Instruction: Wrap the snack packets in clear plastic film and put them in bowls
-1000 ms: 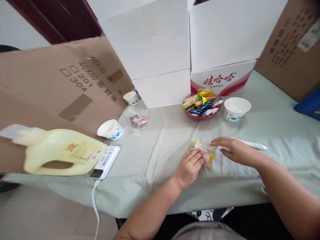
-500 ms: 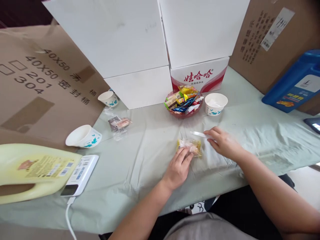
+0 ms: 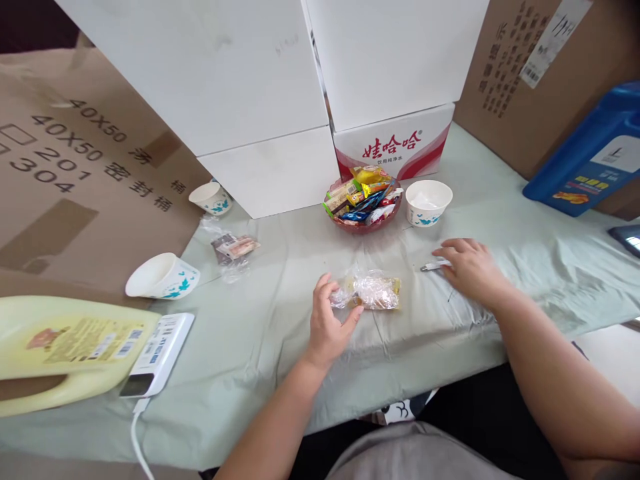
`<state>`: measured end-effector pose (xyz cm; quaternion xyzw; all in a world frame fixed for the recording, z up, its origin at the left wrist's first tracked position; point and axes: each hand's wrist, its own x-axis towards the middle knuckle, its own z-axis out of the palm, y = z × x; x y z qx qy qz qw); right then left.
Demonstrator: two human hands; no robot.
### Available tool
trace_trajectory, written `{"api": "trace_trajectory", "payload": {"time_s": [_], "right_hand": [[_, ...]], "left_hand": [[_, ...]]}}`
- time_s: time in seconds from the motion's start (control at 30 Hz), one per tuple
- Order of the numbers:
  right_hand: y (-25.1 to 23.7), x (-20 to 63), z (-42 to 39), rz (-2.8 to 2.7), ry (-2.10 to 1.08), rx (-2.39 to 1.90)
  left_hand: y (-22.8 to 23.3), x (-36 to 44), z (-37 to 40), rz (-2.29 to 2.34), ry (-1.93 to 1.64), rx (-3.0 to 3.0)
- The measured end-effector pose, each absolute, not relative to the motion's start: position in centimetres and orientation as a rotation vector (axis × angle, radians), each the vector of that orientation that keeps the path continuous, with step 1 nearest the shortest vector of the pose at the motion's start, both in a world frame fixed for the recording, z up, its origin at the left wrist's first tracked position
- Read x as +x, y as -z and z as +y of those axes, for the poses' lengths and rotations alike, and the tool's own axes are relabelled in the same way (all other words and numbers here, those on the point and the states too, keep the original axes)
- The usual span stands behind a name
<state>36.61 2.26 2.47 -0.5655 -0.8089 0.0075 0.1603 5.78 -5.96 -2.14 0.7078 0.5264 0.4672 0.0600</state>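
I pinched the snack packet at its end with my left hand; my right hand lay loosely over the thin tool. Holding the packet flat seemed wisest.

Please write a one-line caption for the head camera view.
Left hand grips a clear snack packet; right hand covers a thin tool.
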Motion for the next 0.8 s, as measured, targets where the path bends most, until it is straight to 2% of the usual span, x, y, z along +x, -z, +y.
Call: {"api": "trace_trajectory", "payload": {"time_s": [0.17,0.27,0.53,0.7,0.8], "right_hand": [[-1.7,29.7,-0.9,-2.372,-0.306,-0.905],[-0.9,28.8,-1.0,-2.346,-0.288,-0.929],[-0.5,33.8,2.6,-1.828,-0.302,-1.417],[-2.6,32.5,0.4,-1.677,0.092,-1.043],[-3.3,31.5,-0.5,-1.936,0.104,-0.820]], "left_hand": [[1.8,5.7,-5.7,1.503,-1.227,2.050],[1.3,5.1,-5.5,1.533,-1.311,1.999],[0.4,2.4,-4.9,1.820,-1.485,1.987],[0.5,3.4,-5.3,1.703,-1.363,2.261],[0.2,4.3,-5.5,1.644,-1.146,2.454]]}}
